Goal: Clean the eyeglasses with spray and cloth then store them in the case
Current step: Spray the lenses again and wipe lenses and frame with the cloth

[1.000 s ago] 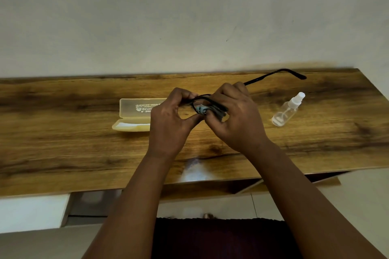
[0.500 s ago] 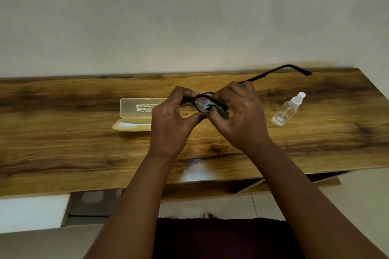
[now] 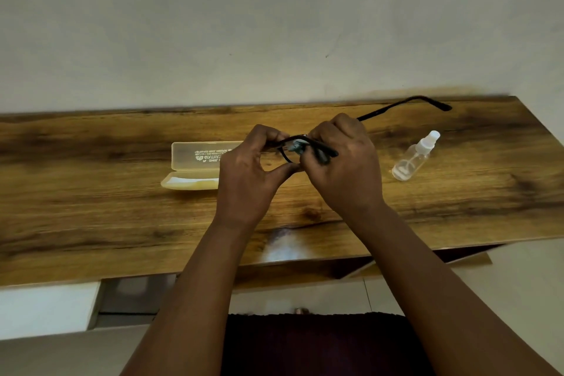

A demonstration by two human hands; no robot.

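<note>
Left hand (image 3: 244, 180) grips the glasses (image 3: 287, 153); right hand (image 3: 343, 162) pinches cloth (image 3: 295, 147) on a lens. Light, fragile; best held by the rim.

Brown wood-grain bench (image 3: 91, 217): smooth, glossy sheen at near edge. Pale yellow translucent plastic case (image 3: 195, 168), on bench: matt. Clear plastic spray bottle (image 3: 415, 157), right of case. Black-framed eyeglasses (image 3: 403, 105): slim, dark, smooth.

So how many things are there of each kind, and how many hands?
Eyeglasses: 1, black, held in both hands
Cloth: 1, mostly hidden between the fingers
Case: 1, yellowish, open on the table
Spray bottle: 1, clear, lying on the table
Hands: 2, left hand and right hand
Total: 4 things and 2 hands
</note>
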